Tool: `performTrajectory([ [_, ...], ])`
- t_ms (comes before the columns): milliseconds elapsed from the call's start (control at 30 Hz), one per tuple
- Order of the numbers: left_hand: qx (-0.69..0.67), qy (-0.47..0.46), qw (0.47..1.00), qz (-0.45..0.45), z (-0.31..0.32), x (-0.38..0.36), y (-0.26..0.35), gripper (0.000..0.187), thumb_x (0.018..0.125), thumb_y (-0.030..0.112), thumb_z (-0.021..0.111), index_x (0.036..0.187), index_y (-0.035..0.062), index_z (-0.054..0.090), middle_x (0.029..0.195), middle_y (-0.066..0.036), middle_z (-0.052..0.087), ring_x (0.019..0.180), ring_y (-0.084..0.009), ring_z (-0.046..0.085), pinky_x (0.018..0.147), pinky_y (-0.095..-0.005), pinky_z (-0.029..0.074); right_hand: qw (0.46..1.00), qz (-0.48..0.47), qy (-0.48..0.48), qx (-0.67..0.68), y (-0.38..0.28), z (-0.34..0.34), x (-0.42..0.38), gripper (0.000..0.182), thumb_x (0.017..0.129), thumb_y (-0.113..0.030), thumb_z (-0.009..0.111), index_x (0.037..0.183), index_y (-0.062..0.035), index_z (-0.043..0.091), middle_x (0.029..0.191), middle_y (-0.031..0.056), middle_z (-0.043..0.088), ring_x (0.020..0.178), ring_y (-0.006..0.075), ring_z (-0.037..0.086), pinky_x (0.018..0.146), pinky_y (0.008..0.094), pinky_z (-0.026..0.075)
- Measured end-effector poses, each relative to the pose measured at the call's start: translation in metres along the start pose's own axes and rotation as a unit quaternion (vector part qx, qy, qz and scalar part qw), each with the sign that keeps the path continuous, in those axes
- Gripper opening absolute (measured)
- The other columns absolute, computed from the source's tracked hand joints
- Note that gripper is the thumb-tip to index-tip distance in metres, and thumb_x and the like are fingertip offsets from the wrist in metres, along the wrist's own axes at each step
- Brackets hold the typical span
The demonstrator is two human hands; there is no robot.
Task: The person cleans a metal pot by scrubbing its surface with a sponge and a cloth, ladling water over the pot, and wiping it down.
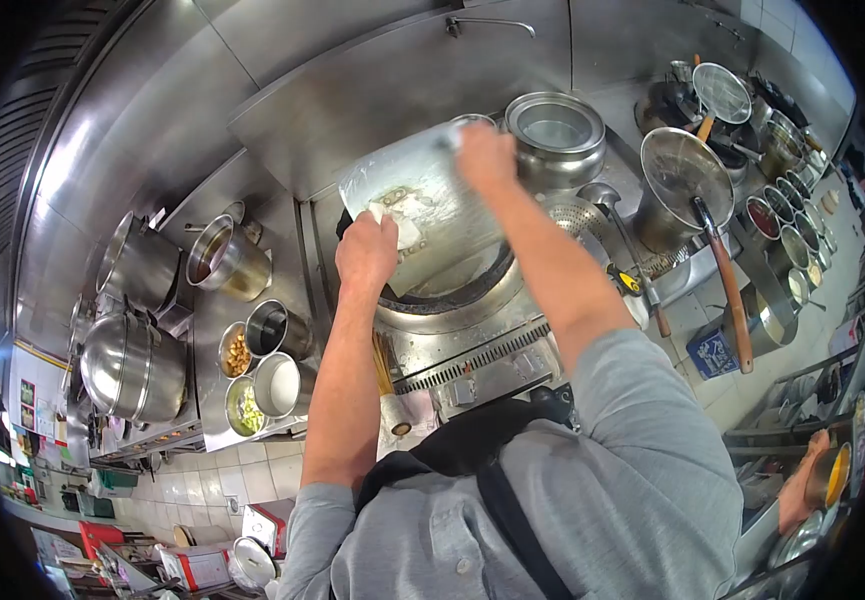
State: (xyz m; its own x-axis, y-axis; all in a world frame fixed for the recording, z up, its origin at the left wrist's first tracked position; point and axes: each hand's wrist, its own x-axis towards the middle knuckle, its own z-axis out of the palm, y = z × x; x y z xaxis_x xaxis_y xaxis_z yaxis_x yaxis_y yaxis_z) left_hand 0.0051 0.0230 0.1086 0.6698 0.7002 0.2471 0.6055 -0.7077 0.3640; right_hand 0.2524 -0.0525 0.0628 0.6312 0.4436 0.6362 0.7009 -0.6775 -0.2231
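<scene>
A wide, shiny metal pan or tray is tilted over the round wok burner in front of me; its exact kind is hard to make out. My left hand is closed around its near left edge, with a white cloth in the fingers. Pale residue shows beside that hand. At the far right edge, my right hand is smeared by motion, a bit of white cloth at its fingers. Close to the right hand stands a round steel pot of clear liquid.
Left: a steel pot, a domed steel pot, bowls of brown chunks and chopped greens. Right: a ladle, a strainer, a long wooden handle, sauce containers. Another person's arm is lower right.
</scene>
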Motion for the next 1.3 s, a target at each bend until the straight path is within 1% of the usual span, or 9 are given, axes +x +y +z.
performTrajectory([
  [333,0.014,-0.006,1.0,-0.013,0.0,-0.001,0.0,0.048,0.103,0.039,0.053,0.109,-0.0059,0.07,0.108,-0.031,0.074,0.105,-0.0476,0.071,0.095,-0.056,0.053,0.959,-0.065,-0.04,0.273,-0.023,-0.01,-0.076,0.021,0.095,-0.016,0.067,0.113,-0.0063,0.074,0.112,0.0131,0.073,0.095,0.0299,0.072,0.08,0.0473,0.054],
  [467,0.005,-0.005,1.0,-0.014,0.004,-0.004,-0.009,0.049,0.104,0.039,0.053,0.108,-0.0059,0.07,0.108,-0.03,0.074,0.105,-0.0474,0.071,0.094,-0.0561,0.053,0.535,0.314,-0.134,0.773,0.045,-0.054,-0.029,0.023,0.099,-0.007,0.063,0.121,-0.0044,0.069,0.105,0.0075,0.073,0.088,0.0225,0.069,0.074,0.0377,0.053],
  [567,-0.001,-0.011,1.0,-0.016,0.003,-0.005,-0.01,0.049,0.104,0.04,0.052,0.109,-0.006,0.069,0.108,-0.03,0.074,0.105,-0.0475,0.07,0.094,-0.0561,0.053,0.481,0.368,-0.164,0.779,0.056,-0.066,-0.017,0.022,0.099,-0.007,0.064,0.12,-0.004,0.069,0.106,0.0067,0.073,0.091,0.024,0.07,0.078,0.043,0.053],
  [600,-0.002,-0.009,1.0,-0.015,0.003,-0.006,-0.009,0.049,0.105,0.04,0.052,0.109,-0.0061,0.069,0.108,-0.03,0.073,0.104,-0.0478,0.07,0.094,-0.0563,0.053,0.486,0.369,-0.146,0.779,0.058,-0.055,-0.015,0.023,0.098,-0.012,0.07,0.119,-0.0025,0.068,0.105,0.0064,0.072,0.094,0.024,0.069,0.082,0.0465,0.052],
  [700,-0.024,0.005,1.0,-0.019,0.006,-0.006,-0.01,0.049,0.105,0.039,0.052,0.109,-0.0063,0.068,0.107,-0.031,0.073,0.104,-0.0485,0.07,0.094,-0.0566,0.053,0.864,0.205,-0.016,0.459,0.065,-0.006,-0.007,0.039,0.091,-0.025,0.075,0.121,-0.0016,0.069,0.12,0.0178,0.071,0.11,0.0383,0.069,0.089,0.0539,0.052],
  [800,-0.044,0.011,0.999,-0.017,0.014,-0.006,-0.015,0.048,0.105,0.039,0.052,0.109,-0.0063,0.068,0.107,-0.032,0.073,0.104,-0.0494,0.07,0.094,-0.0568,0.053,0.963,0.172,0.025,0.207,0.014,-0.016,-0.019,0.033,0.088,-0.026,0.074,0.115,-0.0062,0.072,0.116,0.0211,0.07,0.11,0.0411,0.067,0.09,0.0553,0.05],
  [1033,-0.052,-0.015,0.998,-0.018,0.006,-0.005,-0.013,0.047,0.104,0.038,0.053,0.108,-0.0061,0.068,0.107,-0.032,0.073,0.104,-0.05,0.07,0.095,-0.0565,0.053,0.984,-0.081,0.029,0.157,-0.049,-0.002,-0.058,0.026,0.083,-0.009,0.068,0.108,-0.0088,0.074,0.106,0.0107,0.072,0.102,0.0323,0.07,0.083,0.0498,0.05],
  [1133,-0.057,-0.016,0.998,-0.007,0.011,-0.005,-0.013,0.048,0.103,0.039,0.054,0.11,-0.0064,0.068,0.108,-0.032,0.073,0.105,-0.0499,0.07,0.095,-0.0567,0.053,0.992,0.068,0.041,0.095,0.001,-0.009,-0.01,0.016,0.093,-0.019,0.064,0.104,-0.0116,0.073,0.102,0.0107,0.071,0.099,0.0296,0.07,0.084,0.0526,0.049],
  [1300,-0.057,-0.014,0.998,-0.018,0.009,-0.01,-0.002,0.048,0.102,0.039,0.056,0.111,-0.0067,0.068,0.108,-0.033,0.072,0.106,-0.0498,0.069,0.095,-0.0567,0.052,0.984,0.002,0.044,0.175,-0.068,0.019,-0.03,0.023,0.086,-0.012,0.069,0.108,-0.0075,0.074,0.109,0.0134,0.072,0.105,0.0333,0.07,0.087,0.0526,0.052],
])
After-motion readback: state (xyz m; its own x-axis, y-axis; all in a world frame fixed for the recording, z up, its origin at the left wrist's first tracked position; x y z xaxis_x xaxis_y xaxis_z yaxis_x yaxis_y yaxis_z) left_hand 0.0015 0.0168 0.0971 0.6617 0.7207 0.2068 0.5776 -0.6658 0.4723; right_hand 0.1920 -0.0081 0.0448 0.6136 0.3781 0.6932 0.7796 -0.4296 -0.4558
